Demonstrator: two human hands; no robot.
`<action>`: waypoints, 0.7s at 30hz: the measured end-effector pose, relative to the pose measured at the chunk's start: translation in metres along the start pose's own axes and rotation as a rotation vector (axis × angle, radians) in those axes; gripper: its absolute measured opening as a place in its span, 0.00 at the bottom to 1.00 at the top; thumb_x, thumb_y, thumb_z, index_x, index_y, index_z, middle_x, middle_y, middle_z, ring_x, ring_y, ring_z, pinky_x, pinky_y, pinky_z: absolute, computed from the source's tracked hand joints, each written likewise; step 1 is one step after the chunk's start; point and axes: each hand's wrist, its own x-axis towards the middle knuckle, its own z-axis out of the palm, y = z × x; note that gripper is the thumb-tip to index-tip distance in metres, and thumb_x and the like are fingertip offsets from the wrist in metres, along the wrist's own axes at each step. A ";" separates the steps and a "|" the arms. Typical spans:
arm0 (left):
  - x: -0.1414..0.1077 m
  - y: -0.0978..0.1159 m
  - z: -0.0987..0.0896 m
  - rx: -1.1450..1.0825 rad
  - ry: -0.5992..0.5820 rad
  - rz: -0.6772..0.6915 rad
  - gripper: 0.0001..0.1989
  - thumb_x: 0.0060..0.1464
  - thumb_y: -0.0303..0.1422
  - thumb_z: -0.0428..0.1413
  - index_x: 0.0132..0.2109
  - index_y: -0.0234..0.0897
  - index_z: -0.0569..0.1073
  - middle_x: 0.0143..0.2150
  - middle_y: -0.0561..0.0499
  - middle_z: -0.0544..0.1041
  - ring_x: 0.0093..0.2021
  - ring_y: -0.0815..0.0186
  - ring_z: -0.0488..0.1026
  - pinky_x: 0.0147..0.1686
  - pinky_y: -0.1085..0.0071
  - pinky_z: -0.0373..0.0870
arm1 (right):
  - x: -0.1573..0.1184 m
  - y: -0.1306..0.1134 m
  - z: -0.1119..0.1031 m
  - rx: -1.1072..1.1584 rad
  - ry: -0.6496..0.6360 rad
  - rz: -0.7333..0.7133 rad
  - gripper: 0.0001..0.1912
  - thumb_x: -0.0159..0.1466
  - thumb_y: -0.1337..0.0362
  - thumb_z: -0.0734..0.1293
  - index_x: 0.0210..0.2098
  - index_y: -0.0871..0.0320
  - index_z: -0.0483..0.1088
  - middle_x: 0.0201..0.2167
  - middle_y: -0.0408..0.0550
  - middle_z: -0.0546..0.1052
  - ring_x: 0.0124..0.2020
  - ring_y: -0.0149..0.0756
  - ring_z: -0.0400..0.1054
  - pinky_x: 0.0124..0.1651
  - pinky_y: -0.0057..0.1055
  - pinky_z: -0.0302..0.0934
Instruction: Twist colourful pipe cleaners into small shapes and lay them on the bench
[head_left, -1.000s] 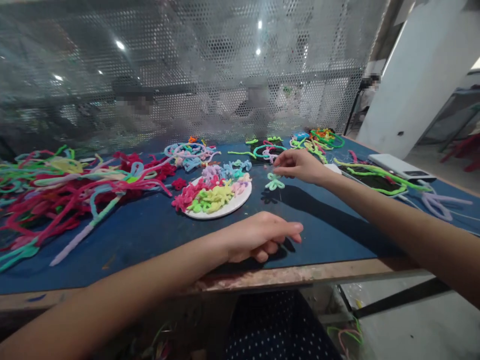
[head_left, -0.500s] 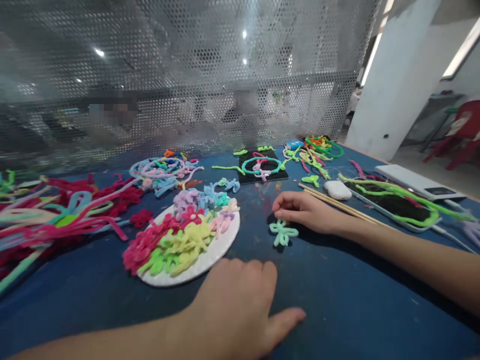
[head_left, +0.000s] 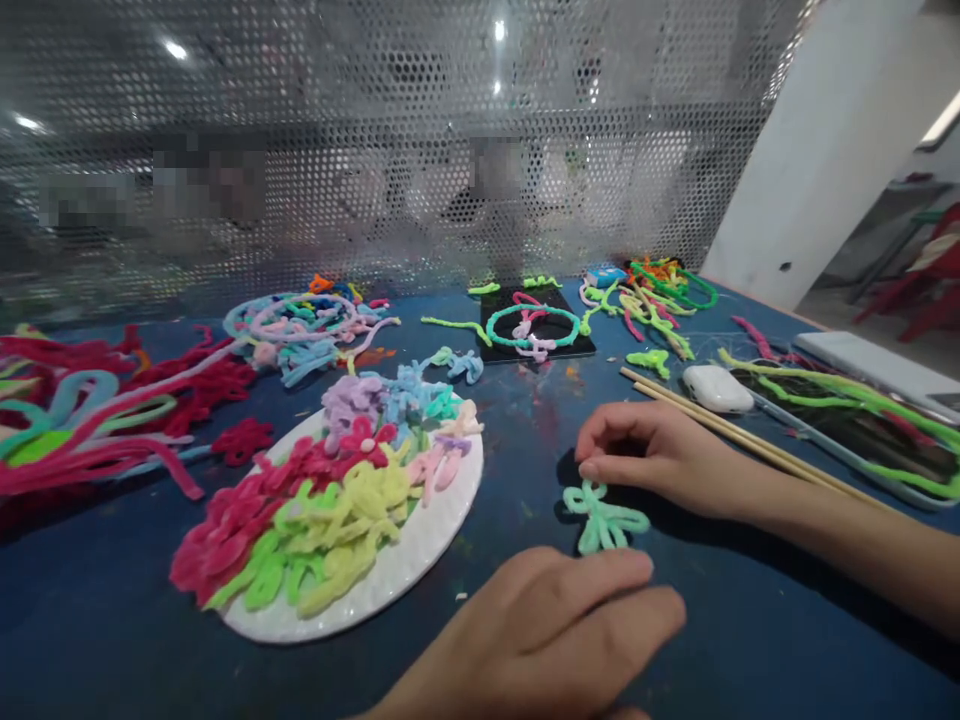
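Now the left hand (head_left: 551, 625), loosely open, has neared the mint-green, looped, fuzzy-stem flower (head_left: 601, 520) pinched at its far loop by the right hand (head_left: 664, 455), bringing both close.

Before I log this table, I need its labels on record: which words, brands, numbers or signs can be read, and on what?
No text can be read anywhere in view.
Blue packet at the back: any print is too small and blurred.
White case: no lettering made out.
White flat device at right: nothing legible.
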 end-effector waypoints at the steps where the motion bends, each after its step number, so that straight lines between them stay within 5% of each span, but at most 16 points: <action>1: -0.001 -0.001 0.001 -0.030 -0.028 0.034 0.18 0.68 0.35 0.38 0.53 0.35 0.69 0.48 0.46 0.78 0.47 0.68 0.74 0.54 0.74 0.65 | 0.000 0.001 0.000 -0.002 0.010 -0.003 0.09 0.59 0.57 0.69 0.29 0.56 0.70 0.24 0.42 0.72 0.25 0.29 0.63 0.27 0.26 0.56; 4: -0.002 -0.001 0.001 -0.142 -0.150 -0.031 0.17 0.68 0.35 0.39 0.43 0.36 0.71 0.43 0.48 0.80 0.46 0.70 0.75 0.56 0.78 0.62 | 0.001 0.004 0.000 -0.015 0.059 -0.011 0.09 0.59 0.56 0.69 0.29 0.56 0.70 0.23 0.42 0.72 0.24 0.29 0.63 0.26 0.26 0.56; 7: 0.000 0.004 -0.005 -0.204 -0.200 -0.153 0.12 0.66 0.35 0.45 0.38 0.36 0.69 0.40 0.49 0.79 0.43 0.70 0.75 0.46 0.81 0.68 | 0.005 0.007 -0.001 -0.036 0.158 -0.010 0.10 0.58 0.55 0.69 0.29 0.56 0.70 0.23 0.43 0.72 0.24 0.29 0.63 0.26 0.26 0.56; 10: 0.003 0.006 -0.009 -0.165 -0.223 -0.135 0.09 0.63 0.30 0.48 0.33 0.37 0.67 0.35 0.50 0.77 0.40 0.69 0.74 0.42 0.79 0.69 | 0.008 0.007 -0.006 -0.002 0.202 0.036 0.14 0.57 0.52 0.70 0.30 0.56 0.70 0.23 0.43 0.73 0.23 0.29 0.64 0.25 0.26 0.58; 18: 0.005 0.003 -0.011 -0.003 -0.229 0.058 0.16 0.63 0.36 0.50 0.27 0.36 0.64 0.31 0.50 0.72 0.34 0.68 0.69 0.32 0.76 0.66 | 0.005 -0.002 -0.039 0.008 -0.241 0.210 0.11 0.52 0.61 0.73 0.29 0.58 0.69 0.20 0.40 0.74 0.20 0.25 0.66 0.20 0.20 0.58; 21: 0.006 0.008 -0.015 0.007 -0.238 0.072 0.18 0.64 0.36 0.49 0.25 0.35 0.63 0.27 0.50 0.70 0.29 0.69 0.65 0.26 0.74 0.61 | 0.005 -0.002 -0.043 -0.022 -0.265 0.219 0.10 0.54 0.61 0.73 0.28 0.59 0.69 0.19 0.40 0.73 0.19 0.25 0.66 0.20 0.20 0.59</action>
